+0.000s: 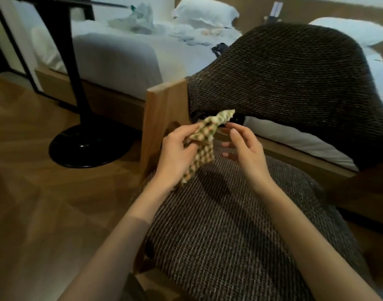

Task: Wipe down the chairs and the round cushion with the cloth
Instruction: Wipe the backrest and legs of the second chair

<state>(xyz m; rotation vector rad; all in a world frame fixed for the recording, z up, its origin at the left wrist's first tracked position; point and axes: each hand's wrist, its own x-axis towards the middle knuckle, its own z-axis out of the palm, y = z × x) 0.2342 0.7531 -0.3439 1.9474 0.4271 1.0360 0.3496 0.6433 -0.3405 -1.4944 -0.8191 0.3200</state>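
Note:
An armchair fills the right and lower part of the head view: a dark woven backrest, a brown woven seat cushion and a wooden armrest. My left hand is closed around a crumpled beige patterned cloth, held above the seat near the armrest. One end of the cloth sticks up toward the backrest. My right hand hovers just right of the cloth, fingers apart and curled, holding nothing. No round cushion is in view.
A black floor stand with a round base stands on the wooden floor left of the chair. Behind it is a white bed with pillows and loose items. A second bed lies at right.

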